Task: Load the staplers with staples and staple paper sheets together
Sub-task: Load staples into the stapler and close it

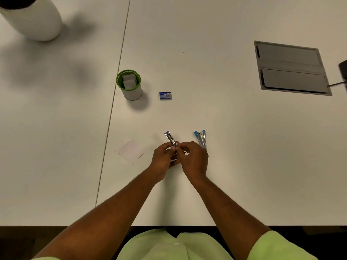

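Note:
A small purple stapler point(170, 138) with its metal channel showing points away from me; my left hand point(163, 160) grips its near end and my right hand point(194, 160) pinches it from the right at the same spot. A blue stapler point(201, 138), opened up, lies on the table just right of my right hand. A small blue staple box point(165, 95) sits farther back. A square stack of white paper sheets point(129, 150) lies left of my left hand.
A green-rimmed white cup point(129, 85) holding paper slips stands behind the sheets. A grey cable hatch point(290, 67) is set into the table at the right. A large white vase point(33, 19) stands far left. A table seam point(112, 109) runs past the cup.

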